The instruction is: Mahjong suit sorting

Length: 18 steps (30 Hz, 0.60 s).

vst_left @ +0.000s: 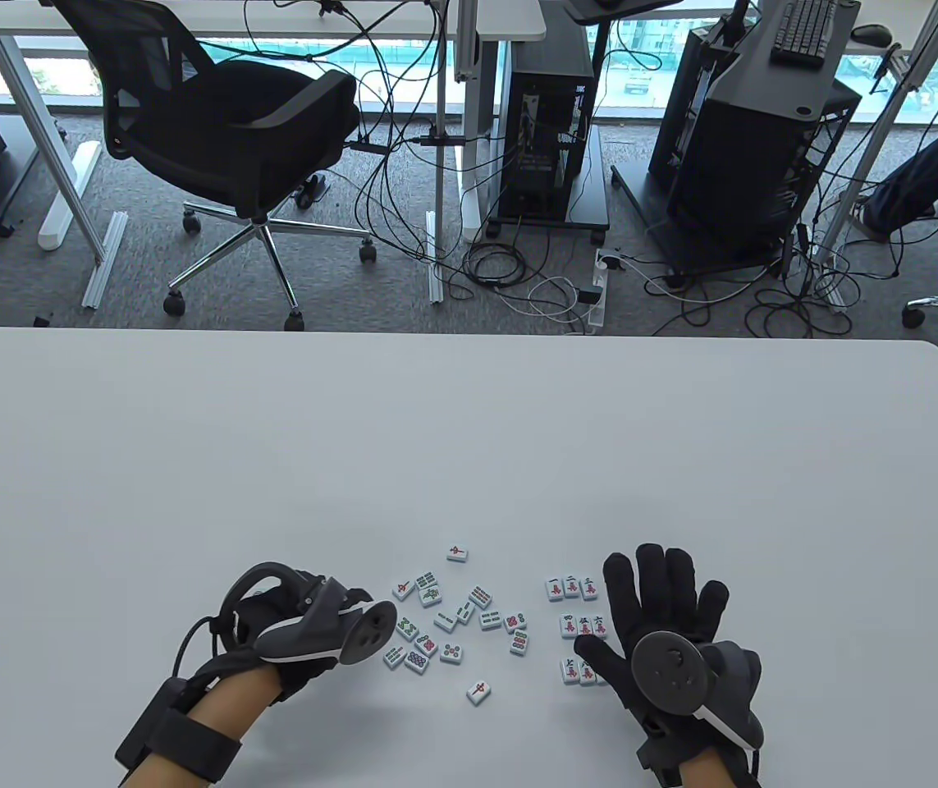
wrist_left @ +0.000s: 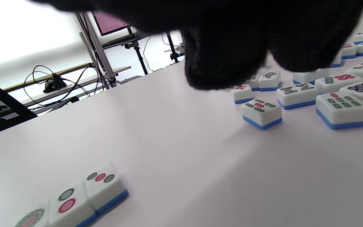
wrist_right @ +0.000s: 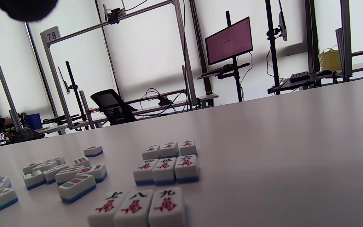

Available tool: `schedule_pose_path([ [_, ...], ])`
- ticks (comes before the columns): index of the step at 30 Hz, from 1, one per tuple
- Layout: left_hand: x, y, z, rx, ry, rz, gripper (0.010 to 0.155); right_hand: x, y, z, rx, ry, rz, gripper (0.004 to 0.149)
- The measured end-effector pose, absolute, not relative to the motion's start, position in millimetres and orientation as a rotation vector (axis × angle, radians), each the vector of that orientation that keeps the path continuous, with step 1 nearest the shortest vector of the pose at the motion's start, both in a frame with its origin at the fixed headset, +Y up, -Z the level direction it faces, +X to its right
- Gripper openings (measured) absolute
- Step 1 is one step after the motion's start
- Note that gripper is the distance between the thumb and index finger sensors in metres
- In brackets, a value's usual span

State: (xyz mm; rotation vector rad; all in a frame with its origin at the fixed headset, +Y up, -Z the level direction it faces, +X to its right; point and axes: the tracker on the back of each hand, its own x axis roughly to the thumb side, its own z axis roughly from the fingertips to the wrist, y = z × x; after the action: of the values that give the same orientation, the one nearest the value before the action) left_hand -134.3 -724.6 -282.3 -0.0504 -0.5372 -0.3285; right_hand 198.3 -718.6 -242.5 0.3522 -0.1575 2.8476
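Note:
Loose mahjong tiles (vst_left: 452,620) lie face up in a scattered cluster between my hands; they also show in the left wrist view (wrist_left: 298,94). Character tiles (vst_left: 574,628) stand in three neat rows just left of my right hand (vst_left: 665,591), which lies flat with fingers spread and holds nothing. The rows show clearly in the right wrist view (wrist_right: 165,170). My left hand (vst_left: 358,593) hovers at the cluster's left edge, its fingers (wrist_left: 225,63) hanging apart and holding nothing. A short row of dot tiles (wrist_left: 83,195) lies under it, hidden in the table view.
One lone tile (vst_left: 457,552) lies beyond the cluster and another (vst_left: 478,692) nearer me. The white table (vst_left: 469,427) stretches far ahead. An office chair (vst_left: 222,123) and computer carts stand on the floor beyond its far edge.

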Motion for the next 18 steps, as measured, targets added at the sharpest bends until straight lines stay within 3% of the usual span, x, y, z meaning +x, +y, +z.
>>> schedule_pose_path([
  [8,-89,-738,-278,-0.013,-0.612,-0.343,0.050,199,-719,-243,0.349,-0.157,2.843,0.085],
  [18,-73,-753,-266,0.076,-0.640,-0.431,0.047,199,-719,-242,0.356,-0.151,2.850,0.085],
])
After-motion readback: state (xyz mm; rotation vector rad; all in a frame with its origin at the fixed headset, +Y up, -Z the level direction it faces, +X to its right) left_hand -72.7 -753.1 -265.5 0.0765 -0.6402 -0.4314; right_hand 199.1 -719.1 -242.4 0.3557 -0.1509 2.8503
